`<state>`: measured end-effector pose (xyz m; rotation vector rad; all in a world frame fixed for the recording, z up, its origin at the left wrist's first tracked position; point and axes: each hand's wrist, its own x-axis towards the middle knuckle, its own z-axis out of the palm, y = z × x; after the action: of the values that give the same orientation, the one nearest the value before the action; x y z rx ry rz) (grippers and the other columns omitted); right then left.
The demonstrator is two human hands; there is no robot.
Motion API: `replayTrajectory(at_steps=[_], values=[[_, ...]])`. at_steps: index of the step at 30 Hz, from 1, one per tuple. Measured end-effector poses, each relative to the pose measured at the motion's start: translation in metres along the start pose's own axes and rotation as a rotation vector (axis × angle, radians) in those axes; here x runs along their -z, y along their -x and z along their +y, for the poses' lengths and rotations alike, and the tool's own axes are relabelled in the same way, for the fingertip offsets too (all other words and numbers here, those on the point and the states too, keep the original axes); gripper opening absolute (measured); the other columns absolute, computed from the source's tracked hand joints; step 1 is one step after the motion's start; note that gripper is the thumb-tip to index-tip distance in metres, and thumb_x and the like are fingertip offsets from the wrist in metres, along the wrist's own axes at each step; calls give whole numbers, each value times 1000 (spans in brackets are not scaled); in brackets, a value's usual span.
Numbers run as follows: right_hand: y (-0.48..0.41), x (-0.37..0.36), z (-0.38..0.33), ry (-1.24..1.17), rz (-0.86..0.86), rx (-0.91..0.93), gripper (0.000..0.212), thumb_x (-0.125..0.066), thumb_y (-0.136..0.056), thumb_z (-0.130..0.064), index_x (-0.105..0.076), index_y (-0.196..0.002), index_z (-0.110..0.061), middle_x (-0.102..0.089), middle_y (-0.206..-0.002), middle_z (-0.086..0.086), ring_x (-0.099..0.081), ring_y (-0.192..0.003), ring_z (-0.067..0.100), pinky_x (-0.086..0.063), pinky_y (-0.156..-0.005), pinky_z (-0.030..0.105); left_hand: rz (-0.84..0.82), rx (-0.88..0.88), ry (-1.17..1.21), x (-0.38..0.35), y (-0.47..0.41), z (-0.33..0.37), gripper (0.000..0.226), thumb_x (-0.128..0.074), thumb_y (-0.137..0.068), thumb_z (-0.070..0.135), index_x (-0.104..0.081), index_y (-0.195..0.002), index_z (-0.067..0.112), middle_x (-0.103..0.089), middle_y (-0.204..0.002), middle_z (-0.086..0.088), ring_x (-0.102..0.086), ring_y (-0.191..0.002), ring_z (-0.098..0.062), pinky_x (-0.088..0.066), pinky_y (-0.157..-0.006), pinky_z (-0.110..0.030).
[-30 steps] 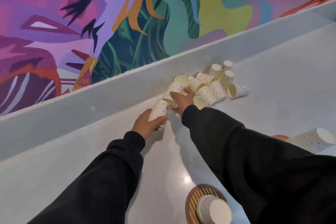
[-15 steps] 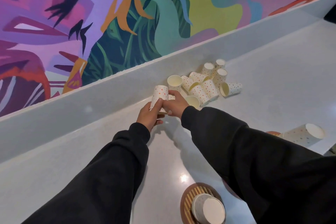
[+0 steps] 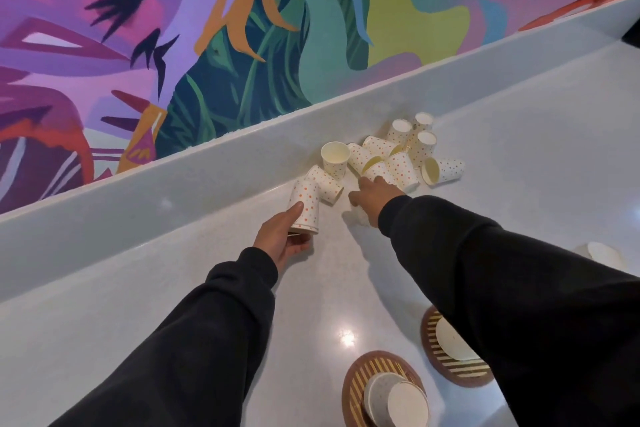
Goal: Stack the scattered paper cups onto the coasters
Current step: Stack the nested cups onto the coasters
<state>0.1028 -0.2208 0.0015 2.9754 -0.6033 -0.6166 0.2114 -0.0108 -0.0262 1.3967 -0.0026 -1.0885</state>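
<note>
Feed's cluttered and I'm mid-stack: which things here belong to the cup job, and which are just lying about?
Job: scattered cups; dotted cup gripped by the left hand; right hand; near coaster with stacked cups; far coaster.
Lying about: mural; counter ledge.

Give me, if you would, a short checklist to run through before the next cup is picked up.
1. Left hand grips a dotted cup, mouth down: ok.
2. Right hand is at the cup pile: ok.
3. Right hand's grip on a cup: cannot tell.
4. Near coaster in view, carrying a stack: ok.
5. Far coaster's free room, behind the sleeve: cannot tell.
6. Pile cleared: not ok.
</note>
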Motion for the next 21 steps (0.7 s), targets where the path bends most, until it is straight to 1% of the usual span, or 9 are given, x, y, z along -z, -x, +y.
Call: replayTrajectory(at_steps=[3, 4, 6, 8, 10, 12, 15, 18, 21], values=[[4, 10, 2, -470, 58, -184, 48, -79, -86, -39, -54, -124, -24, -59, -123, 6, -58, -103, 25, -50, -84, 33, -45, 16, -32, 6, 5, -4, 44, -76, -89, 40, -66, -121, 11, -72, -115, -17, -68, -103, -33, -61, -84, -45], [7, 17, 3, -696, 86, -264, 47, -80, -85, -41, -53, -119, -23, -62, -114, 6, -60, -96, 24, -50, -78, 33, -55, 12, -47, 7, 6, -5, 47, -78, -88, 40, -66, -123, 10, -73, -117, -17, -69, -106, -34, -61, -85, -46], [15, 32, 6, -1197, 101, -365, 47, -77, -88, -43, -51, -119, -19, -64, -107, 9, -69, -92, 30, -59, -70, 37, -71, -4, -63, 5, 11, -6, 47, -78, -88, 38, -66, -124, 9, -72, -120, -18, -69, -112, -37, -59, -93, -51], [23, 45, 8, -1567, 83, -386, 43, -72, -94, -42, -56, -123, -14, -68, -109, 14, -74, -95, 36, -64, -81, 47, -92, -11, -56, -1, 18, -5, 46, -76, -90, 35, -66, -124, 7, -71, -121, -21, -67, -114, -39, -55, -100, -55], [34, 54, 4, -1714, 117, -369, 31, -66, -98, -41, -59, -118, -17, -68, -115, 12, -68, -107, 33, -57, -99, 50, -128, -12, -54, -12, 29, -5, 47, -75, -91, 34, -64, -126, 5, -70, -120, -23, -69, -108, -37, -55, -98, -52], [43, 57, -2, -1738, 178, -360, 36, -63, -99, -46, -56, -124, -21, -63, -129, 6, -60, -118, 29, -51, -107, 50, -165, -26, -85, -27, 42, -5, 47, -73, -91, 37, -64, -126, 6, -72, -114, -20, -70, -100, -32, -58, -92, -47], [57, 54, -4, -1820, 270, -377, 49, -62, -98, -50, -54, -138, -21, -61, -135, 4, -61, -119, 29, -54, -102, 48, -182, -52, -87, -47, 58, -5, 48, -74, -90, 41, -64, -125, 9, -72, -107, -14, -69, -96, -29, -60, -85, -42], [74, 49, 1, -2085, 326, -372, 47, -69, -97, -42, -57, -135, -18, -66, -127, 11, -68, -110, 33, -60, -93, 49, -200, -73, -106, -59, 69, -8, 49, -75, -89, 43, -65, -125, 11, -73, -106, -12, -70, -96, -29, -60, -87, -44], [93, 42, 7, -2133, 321, -293, 45, -71, -96, -38, -60, -131, -12, -70, -122, 14, -72, -106, 34, -61, -93, 49, -203, -97, -100, -76, 83, -11, 50, -76, -88, 44, -66, -124, 10, -74, -102, -11, -69, -91, -28, -60, -88, -47]])
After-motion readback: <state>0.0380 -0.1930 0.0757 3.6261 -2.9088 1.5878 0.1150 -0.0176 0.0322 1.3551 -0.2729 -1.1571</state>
